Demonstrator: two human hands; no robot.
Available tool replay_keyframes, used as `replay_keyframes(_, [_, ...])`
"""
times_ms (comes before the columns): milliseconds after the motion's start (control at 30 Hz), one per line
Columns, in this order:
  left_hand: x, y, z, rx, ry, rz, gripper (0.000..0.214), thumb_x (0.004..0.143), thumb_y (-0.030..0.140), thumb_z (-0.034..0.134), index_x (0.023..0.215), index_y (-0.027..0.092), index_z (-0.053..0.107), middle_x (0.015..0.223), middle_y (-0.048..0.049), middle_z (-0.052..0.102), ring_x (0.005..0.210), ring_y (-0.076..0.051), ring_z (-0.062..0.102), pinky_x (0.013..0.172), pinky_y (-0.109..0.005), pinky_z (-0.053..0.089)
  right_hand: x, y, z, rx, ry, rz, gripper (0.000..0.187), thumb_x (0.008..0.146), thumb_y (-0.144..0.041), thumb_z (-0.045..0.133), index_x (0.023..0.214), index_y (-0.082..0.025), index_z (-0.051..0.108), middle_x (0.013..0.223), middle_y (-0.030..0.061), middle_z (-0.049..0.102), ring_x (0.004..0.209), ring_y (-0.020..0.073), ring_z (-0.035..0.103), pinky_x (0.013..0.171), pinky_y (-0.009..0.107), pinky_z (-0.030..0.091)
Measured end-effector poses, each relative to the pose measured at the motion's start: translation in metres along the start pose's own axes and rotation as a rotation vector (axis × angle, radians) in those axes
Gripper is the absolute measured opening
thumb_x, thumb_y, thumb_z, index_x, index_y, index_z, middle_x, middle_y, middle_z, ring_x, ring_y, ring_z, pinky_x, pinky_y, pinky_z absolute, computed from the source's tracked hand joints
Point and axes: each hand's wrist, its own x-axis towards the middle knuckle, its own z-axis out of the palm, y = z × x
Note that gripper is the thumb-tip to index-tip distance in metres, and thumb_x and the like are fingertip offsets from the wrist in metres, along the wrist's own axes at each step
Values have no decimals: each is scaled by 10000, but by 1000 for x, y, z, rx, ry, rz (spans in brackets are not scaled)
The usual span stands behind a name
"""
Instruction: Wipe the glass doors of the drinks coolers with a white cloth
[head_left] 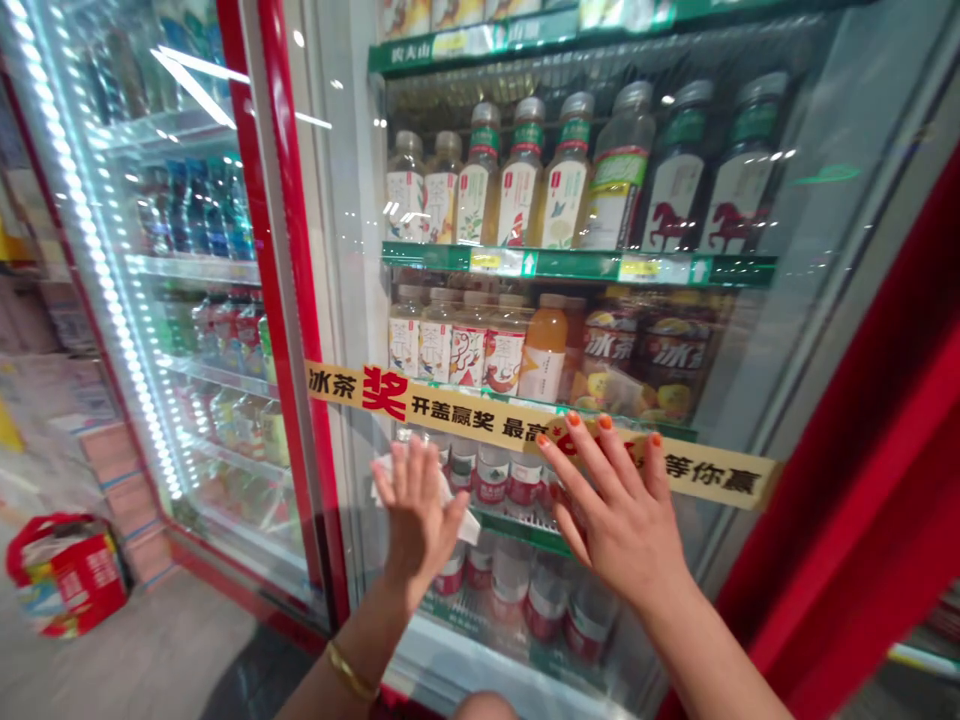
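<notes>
My left hand (pixel 416 510) is raised toward the glass door (pixel 352 320) of a drinks fridge, palm forward, its fingers stretched out. Behind it, a crumpled white tissue or cloth (pixel 469 526) lies flat between palm and glass. A gold bracelet (pixel 349 668) circles that wrist. Farther right, my right hand (pixel 622 510) rests spread on the door, orange-nailed fingertips over a yellow printed strip (pixel 465 415) that runs across the glass. Nothing shows in this hand. Its fingers cover part of the strip's lettering.
Behind the glass, shelves hold rows of bottles (pixel 523 180). A second lit fridge (pixel 187 270) with a red frame (pixel 289 200) stands to the left. On the floor sits a red package (pixel 71 580) beside stacked boxes (pixel 120 480). Red fabric or panel (pixel 847 480) borders the right side.
</notes>
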Motion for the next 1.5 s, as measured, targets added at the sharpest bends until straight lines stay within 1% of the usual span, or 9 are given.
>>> replay_keyframes(167, [87, 19, 3, -98, 71, -270, 845, 1119, 614, 349, 1798, 222, 36, 1880, -132, 89, 1758, -327, -23, 1406, -656, -58, -41, 2, 1, -144, 123, 264, 807, 1044, -390, 630, 1767, -328, 278, 1853, 43, 185, 1738, 351, 163, 1406, 696, 115])
replay_keyframes(300, [63, 67, 13, -176, -38, 126, 802, 1067, 699, 465, 1768, 361, 274, 1813, -42, 376, 1749, -305, 150, 1421, -630, -69, -56, -1, 15, -199, 150, 292, 793, 1044, -374, 631, 1761, -303, 300, 1833, 61, 240, 1712, 364, 265, 1399, 706, 161])
replay_keyframes(433, [13, 30, 12, -142, -70, 202, 759, 1045, 634, 570, 1738, 438, 330, 1727, -18, 516, 1739, -312, 191, 1411, -642, -109, -58, 0, 20, -186, 149, 286, 807, 1022, -361, 653, 1756, -291, 324, 1829, 75, 274, 1708, 364, 282, 1410, 671, 147])
replay_keyframes(567, [66, 0, -1, -110, 5, -258, 842, 1103, 616, 388, 1799, 225, 120, 1866, -165, 162, 1750, -384, -43, 1362, -746, -107, -59, 1, 20, -164, 152, 279, 828, 1004, -339, 661, 1759, -293, 322, 1832, 84, 278, 1711, 373, 278, 1403, 688, 142])
replay_keyframes(700, [105, 52, 5, -133, 4, -41, 846, 1089, 705, 343, 1797, 282, 153, 1867, -96, 221, 1757, -347, -38, 1375, -706, -130, -59, 0, 19, -144, 154, 297, 838, 1004, -343, 669, 1762, -304, 315, 1835, 77, 290, 1710, 366, 289, 1409, 665, 133])
replay_keyframes(867, [25, 56, 18, -145, -114, 444, 722, 1034, 692, 543, 1703, 466, 393, 1676, 21, 579, 1760, -276, 90, 1388, -643, -166, -57, 1, 17, -163, 152, 277, 836, 1012, -369, 670, 1764, -282, 315, 1846, 81, 264, 1728, 331, 243, 1423, 613, 99])
replay_keyframes(1100, [60, -7, -1, -90, 72, -515, 781, 1128, 553, 251, 1797, 188, 80, 1873, -174, 76, 1753, -374, -27, 1376, -740, -18, -60, 2, 19, -212, 123, 280, 858, 1019, -391, 615, 1784, -292, 240, 1860, 100, 249, 1733, 348, 220, 1399, 668, 123])
replay_keyframes(1333, [-27, 60, 15, -49, -45, 193, 743, 1101, 621, 437, 1774, 404, 209, 1814, -28, 366, 1752, -278, 111, 1424, -625, -37, -63, 2, 21, -214, 104, 276, 862, 1027, -408, 620, 1786, -282, 232, 1857, 115, 263, 1728, 362, 231, 1395, 667, 139])
replay_keyframes(1500, [-55, 0, 1, -1, 129, -101, 750, 1146, 339, 293, 1790, 210, -69, 1873, -141, -33, 1742, -286, -95, 1425, -611, -36, -62, 3, 22, -209, 113, 268, 857, 1029, -395, 609, 1787, -275, 229, 1867, 111, 229, 1739, 356, 193, 1401, 661, 106])
